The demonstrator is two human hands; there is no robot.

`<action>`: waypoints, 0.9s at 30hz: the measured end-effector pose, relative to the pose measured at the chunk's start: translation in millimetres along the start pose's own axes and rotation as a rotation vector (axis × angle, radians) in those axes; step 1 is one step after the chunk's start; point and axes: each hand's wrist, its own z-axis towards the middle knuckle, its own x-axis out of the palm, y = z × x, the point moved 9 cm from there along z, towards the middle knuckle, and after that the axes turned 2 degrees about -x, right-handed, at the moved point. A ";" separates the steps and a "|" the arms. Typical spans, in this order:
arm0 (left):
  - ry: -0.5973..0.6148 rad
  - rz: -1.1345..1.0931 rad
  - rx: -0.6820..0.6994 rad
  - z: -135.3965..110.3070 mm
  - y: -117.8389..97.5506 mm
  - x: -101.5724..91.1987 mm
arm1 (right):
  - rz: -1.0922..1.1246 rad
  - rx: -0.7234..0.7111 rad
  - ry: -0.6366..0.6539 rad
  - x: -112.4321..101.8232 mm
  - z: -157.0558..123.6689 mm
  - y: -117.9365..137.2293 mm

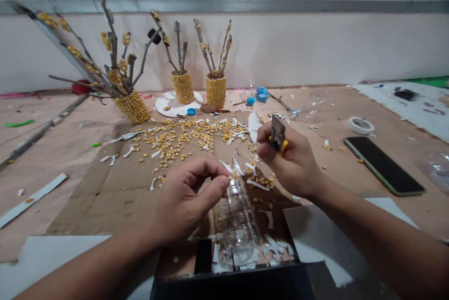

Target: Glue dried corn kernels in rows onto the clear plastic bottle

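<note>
My left hand (196,192) is closed in a pinch near the middle; a tiny yellowish spot shows at its fingertips, too small to name. Right of it, my raised right hand (293,164) is wrapped round a utility knife (278,134) with a broad blade and a black and yellow body, its blade end pointing up. Below and between the hands a clear plastic bottle (240,218) lies lengthwise, its far end by my left fingertips. Loose corn kernels (203,134) and white paper scraps (277,247) are scattered over the brown cardboard (105,187).
Kernel-covered pots (131,106) holding twigs stand along the back, one by a white disc (164,106). Blue bottle caps (250,101) and another clear bottle (312,110) lie behind my right hand. To the right are a tape roll (360,125) and a phone (384,164).
</note>
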 end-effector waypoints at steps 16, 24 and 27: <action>0.006 0.153 0.011 9.9 -4.9 11.3 | -0.159 -0.540 0.245 23.3 -20.8 56.4; 0.011 0.461 0.018 14.0 7.0 -3.7 | -0.032 -0.254 0.355 19.4 -10.3 26.4; 0.119 0.493 -0.095 14.5 22.7 -3.1 | -0.055 -0.139 0.474 22.4 -13.0 11.2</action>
